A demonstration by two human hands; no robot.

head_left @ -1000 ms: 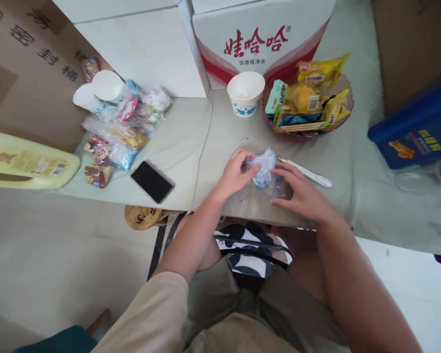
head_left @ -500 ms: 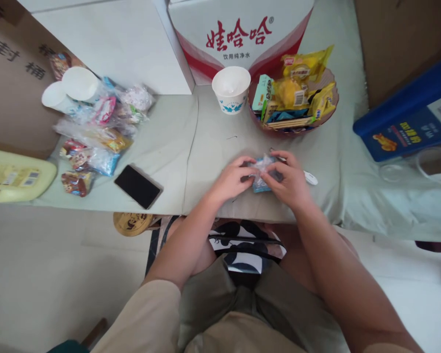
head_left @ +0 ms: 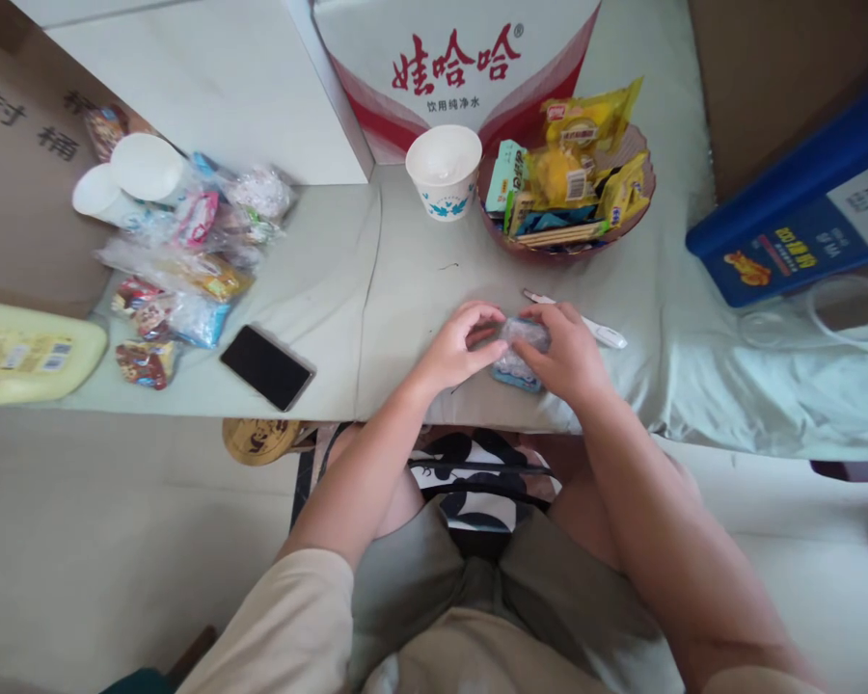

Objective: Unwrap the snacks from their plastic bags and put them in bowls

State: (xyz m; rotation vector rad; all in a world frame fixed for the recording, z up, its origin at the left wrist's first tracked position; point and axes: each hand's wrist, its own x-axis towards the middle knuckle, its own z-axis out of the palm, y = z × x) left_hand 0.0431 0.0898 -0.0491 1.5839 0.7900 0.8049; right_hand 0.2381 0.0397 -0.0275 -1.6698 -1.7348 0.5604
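In the head view, the only one here, a small blue-and-clear plastic packet (head_left: pixel 519 374) lies on the cloth-covered table (head_left: pixel 397 381) near its front edge, between the 2 hands. The right hand (head_left: pixel 570 359) is the nearer: its fingers bend over the packet's far right part, the thumb lying across the top. The left hand (head_left: pixel 454 355) comes in from the left, thumb tip at the packet's left edge, its thumb and forefinger curved with a gap between. I cannot tell whether either hand really pinches the plastic. The packet looks squarish, and the fingers cover part of it, so its long axis is unclear. From both sets of fingertips, its uncovered part lies toward the person. A white slim tool (head_left: pixel 608 333) lies just beyond the right hand.
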